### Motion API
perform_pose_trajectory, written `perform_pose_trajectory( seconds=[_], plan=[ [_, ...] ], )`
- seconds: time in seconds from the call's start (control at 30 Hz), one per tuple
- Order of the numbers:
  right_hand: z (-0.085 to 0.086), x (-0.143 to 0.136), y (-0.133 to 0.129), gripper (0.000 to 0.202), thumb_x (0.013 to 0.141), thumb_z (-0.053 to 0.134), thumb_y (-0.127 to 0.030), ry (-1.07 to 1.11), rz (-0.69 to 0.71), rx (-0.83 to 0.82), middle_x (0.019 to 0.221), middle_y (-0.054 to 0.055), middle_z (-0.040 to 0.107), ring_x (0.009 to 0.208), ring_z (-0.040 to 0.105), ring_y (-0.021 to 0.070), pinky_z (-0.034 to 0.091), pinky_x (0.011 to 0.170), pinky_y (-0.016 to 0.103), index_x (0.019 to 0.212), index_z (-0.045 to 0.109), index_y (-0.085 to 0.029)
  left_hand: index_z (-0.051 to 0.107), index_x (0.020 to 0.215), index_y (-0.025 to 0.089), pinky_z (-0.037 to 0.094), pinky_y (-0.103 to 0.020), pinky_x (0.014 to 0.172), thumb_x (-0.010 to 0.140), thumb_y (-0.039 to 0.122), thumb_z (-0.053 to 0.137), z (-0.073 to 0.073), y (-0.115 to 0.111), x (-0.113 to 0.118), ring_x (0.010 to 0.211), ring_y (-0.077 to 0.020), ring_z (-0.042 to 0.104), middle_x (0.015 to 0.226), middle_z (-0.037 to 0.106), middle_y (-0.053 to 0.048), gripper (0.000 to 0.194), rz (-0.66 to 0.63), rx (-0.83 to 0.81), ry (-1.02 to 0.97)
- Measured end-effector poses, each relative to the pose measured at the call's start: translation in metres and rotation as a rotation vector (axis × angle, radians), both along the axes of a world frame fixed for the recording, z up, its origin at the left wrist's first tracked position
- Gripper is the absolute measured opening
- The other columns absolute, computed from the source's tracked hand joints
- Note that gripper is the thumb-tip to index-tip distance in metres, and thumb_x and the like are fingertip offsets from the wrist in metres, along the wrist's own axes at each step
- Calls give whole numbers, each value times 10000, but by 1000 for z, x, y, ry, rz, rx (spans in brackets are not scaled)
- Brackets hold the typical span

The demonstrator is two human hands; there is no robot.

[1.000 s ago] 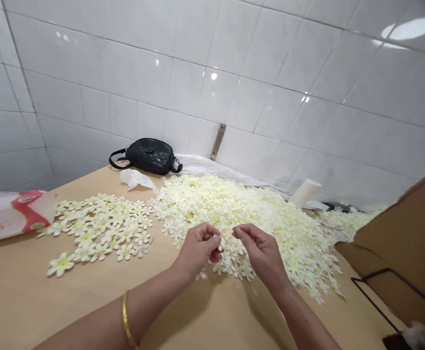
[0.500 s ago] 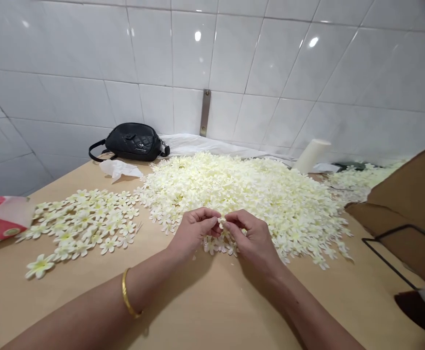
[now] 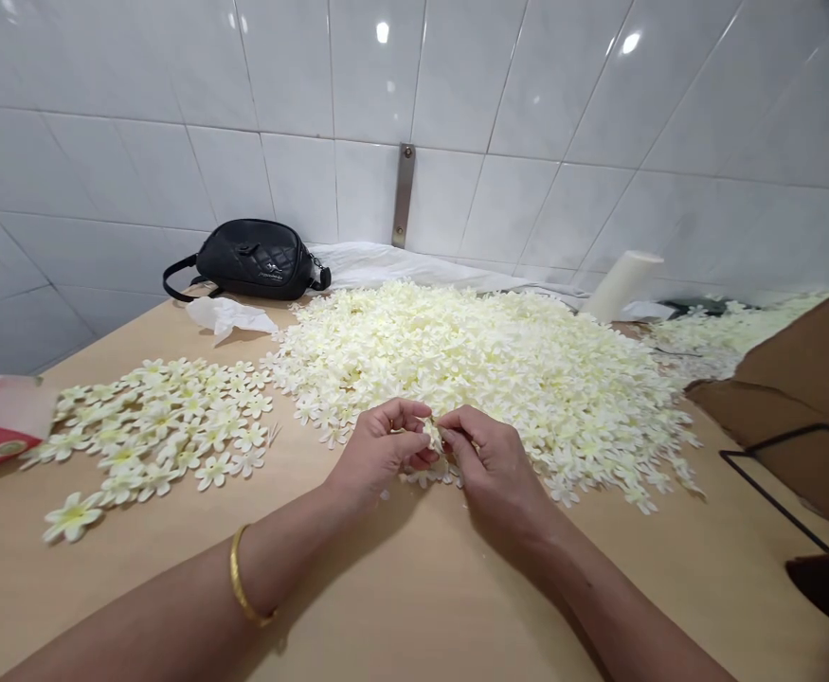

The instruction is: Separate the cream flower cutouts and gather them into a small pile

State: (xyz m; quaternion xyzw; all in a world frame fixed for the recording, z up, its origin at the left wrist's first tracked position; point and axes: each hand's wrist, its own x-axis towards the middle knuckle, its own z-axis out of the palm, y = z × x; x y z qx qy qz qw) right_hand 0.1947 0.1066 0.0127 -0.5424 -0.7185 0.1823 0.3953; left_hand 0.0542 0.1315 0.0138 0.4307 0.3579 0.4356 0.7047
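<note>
Close together at the near edge of a large heap of pale yellow-white flowers (image 3: 471, 350), my two hands meet over one small white flower (image 3: 433, 435). My left hand (image 3: 378, 445), with a gold bangle on its wrist, has thumb and forefinger curled at the flower's left side. From the right, my right hand (image 3: 492, 464) pinches the same flower between thumb and forefinger. Part of the flower is hidden by the fingers. A smaller spread of flowers with yellow centres (image 3: 165, 426) lies on the table to the left of my hands.
Behind the heap are a black bag (image 3: 254, 259), a crumpled white tissue (image 3: 231, 318) and a white roll (image 3: 623, 284). A red and white packet (image 3: 2, 426) lies far left. At right stand brown cardboard (image 3: 804, 398) and a black metal bar (image 3: 776, 493). A tiled wall rises behind.
The camera view has tilted slightly downward. My fingers have shifted a little around the flower, and more of its petals show between them now.
</note>
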Motion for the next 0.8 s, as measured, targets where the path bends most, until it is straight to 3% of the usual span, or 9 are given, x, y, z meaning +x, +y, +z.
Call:
perform_pose_trajectory(
  seconds=[0.17, 0.33, 0.5, 0.8],
  plan=[
    [1, -1, -1, 152, 808, 399, -207, 98, -11, -81, 596, -22, 472, 556, 425, 103, 332, 514, 215, 698, 500, -179, 548, 798, 146, 418, -240, 520, 576, 113, 614, 1, 0, 0, 517, -100, 570, 659, 482, 41, 234, 14, -11, 0],
    [3, 2, 0, 115, 789, 451, -268, 431, 43, -229, 596, -28, 464, 530, 430, 95, 343, 484, 210, 726, 483, -177, 543, 789, 148, 417, -227, 528, 575, 108, 587, 6, -3, -1, 499, -87, 553, 621, 487, 48, 223, 40, 5, 39],
    [4, 6, 4, 132, 746, 515, -299, 665, 90, -275, 598, -18, 508, 577, 490, 110, 390, 542, 224, 737, 492, -169, 538, 799, 150, 419, -221, 541, 588, 112, 569, 10, -5, -4, 507, -88, 551, 612, 521, 43, 216, 19, 48, 44],
    [4, -1, -4, 118, 796, 434, -262, 343, -68, -20, 615, -25, 478, 562, 443, 103, 351, 526, 220, 738, 493, -178, 588, 719, 128, 427, -231, 537, 589, 101, 545, 6, -7, -4, 511, -108, 558, 543, 539, 18, 140, -25, 23, 33]
  ],
)
